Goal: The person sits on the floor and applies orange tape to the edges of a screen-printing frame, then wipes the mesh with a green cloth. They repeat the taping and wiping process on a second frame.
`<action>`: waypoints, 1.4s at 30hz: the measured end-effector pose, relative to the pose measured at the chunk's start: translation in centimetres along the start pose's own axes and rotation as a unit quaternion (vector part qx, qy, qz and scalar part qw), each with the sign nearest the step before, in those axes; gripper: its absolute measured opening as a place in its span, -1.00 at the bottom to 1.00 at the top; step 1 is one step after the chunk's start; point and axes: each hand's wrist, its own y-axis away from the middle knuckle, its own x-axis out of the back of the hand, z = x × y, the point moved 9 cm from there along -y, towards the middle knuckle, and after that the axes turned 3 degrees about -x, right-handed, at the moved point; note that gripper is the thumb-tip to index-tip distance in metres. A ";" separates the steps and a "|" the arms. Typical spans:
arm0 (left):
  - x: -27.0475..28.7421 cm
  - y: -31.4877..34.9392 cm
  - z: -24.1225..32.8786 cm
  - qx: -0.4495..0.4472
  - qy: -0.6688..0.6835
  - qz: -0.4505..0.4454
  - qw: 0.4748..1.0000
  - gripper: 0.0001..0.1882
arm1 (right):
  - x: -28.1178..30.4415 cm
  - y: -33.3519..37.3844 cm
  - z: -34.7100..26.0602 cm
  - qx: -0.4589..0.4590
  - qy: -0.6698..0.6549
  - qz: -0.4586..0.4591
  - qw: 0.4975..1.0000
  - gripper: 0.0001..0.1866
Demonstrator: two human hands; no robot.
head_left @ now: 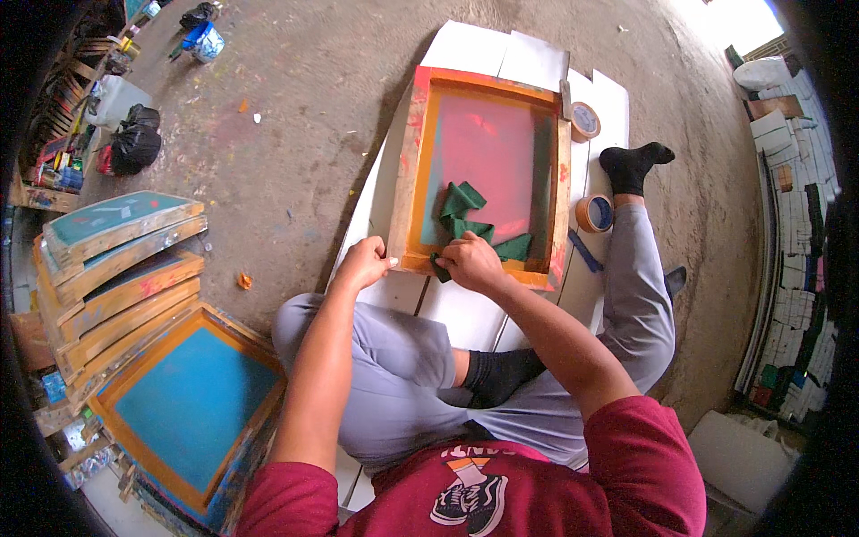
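Note:
A wooden silkscreen frame with orange inner edges and a pinkish-red mesh lies in front of me. My left hand is closed at its near left corner, with the thumb against the wood; the curled fingers are partly hidden. Over the near edge, my right hand pinches a crumpled dark green cloth. Most of that cloth rests on the near part of the mesh, and a bit pokes out left of my fingers. Below the frame are white boards.
Two tape rolls lie right of the frame, near a blue strip and my outstretched leg. Several stacked screens rise at left, beside a blue-mesh screen. A blue bucket and black bag stand farther off.

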 end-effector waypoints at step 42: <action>-0.8 0.1 -0.9 0.074 0.040 -0.080 0.993 -0.69 | 4.5 13.0 11.7 0.011 0.184 -0.042 0.982 -0.71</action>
